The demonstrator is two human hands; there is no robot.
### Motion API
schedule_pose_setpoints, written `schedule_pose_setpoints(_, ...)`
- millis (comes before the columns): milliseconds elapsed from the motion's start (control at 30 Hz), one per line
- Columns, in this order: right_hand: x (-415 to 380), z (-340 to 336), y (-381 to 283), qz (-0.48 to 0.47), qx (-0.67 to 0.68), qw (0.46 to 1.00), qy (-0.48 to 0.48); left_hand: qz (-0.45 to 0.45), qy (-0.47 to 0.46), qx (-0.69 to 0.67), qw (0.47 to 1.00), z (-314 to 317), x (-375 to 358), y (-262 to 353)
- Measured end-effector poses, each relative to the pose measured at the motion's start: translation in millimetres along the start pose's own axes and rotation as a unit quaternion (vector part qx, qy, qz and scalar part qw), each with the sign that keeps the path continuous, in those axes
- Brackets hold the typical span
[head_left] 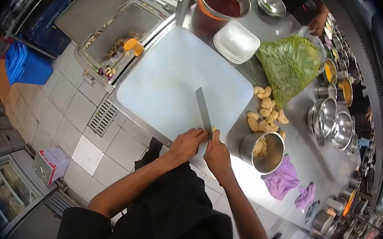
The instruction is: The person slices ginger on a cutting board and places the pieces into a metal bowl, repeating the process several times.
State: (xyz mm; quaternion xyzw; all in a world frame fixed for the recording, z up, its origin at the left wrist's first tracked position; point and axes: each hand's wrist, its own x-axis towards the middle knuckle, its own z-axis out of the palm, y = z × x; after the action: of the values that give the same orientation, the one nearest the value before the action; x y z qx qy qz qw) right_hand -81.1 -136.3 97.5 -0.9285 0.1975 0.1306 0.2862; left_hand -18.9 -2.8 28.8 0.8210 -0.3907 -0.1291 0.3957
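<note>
My right hand (219,153) is closed around the handle of a kitchen knife (203,109), at the near edge of a white cutting board (174,73). The long blade points away from me over the board. Right against the knife, my left hand (187,144) has its fingers curled together; whatever they hold is hidden. A small pale yellow bit shows beside the knife. To the right of my hands stands a steel pot (275,154) with thin pale yellow strips inside. Several peeled, knobby pale pieces (269,114), perhaps ginger or potato, lie behind the pot.
Behind the board are stacked white trays (236,42) and a pot of dark red liquid (222,4). A bag of green leaves (290,65) lies at right, near another person's hand (317,24). Purple cloths (282,177) lie right; an open scrap bin (132,19) adjoins the left side.
</note>
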Motion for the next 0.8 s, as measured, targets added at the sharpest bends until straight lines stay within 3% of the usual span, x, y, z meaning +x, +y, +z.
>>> schedule_pose_setpoints(100, -2.0, -7.8, -3.0, 0.002, -0.023, 0.999, -0.030, 0.011, -0.004, -0.001, 1.000, 1.9, -8.7, 0.8)
schedule_pose_setpoints(300, -8.4, 18.1, 5.8, -0.014, -0.044, 0.999, 0.021, 0.014, 0.001, -0.039, 0.999, -6.4, -6.7, -4.8)
schedule_pose_setpoints(433, -6.8, 18.1, 2.5, 0.014, -0.046, 0.999, -0.009, -0.007, 0.087, -0.042, 0.995, -17.5, -3.9, 5.7)
schedule_pose_setpoints(533, -6.2, 18.8, 2.6, 0.015, -0.054, 0.998, -0.018, -0.066, 0.024, -0.011, 0.997, -14.9, -5.8, 2.3)
schedule_pose_setpoints(800, -25.5, -13.8, -18.7, -0.003, -0.056, 0.998, -0.043, -0.032, 0.023, 0.048, 0.998, -6.8, -4.9, 0.7)
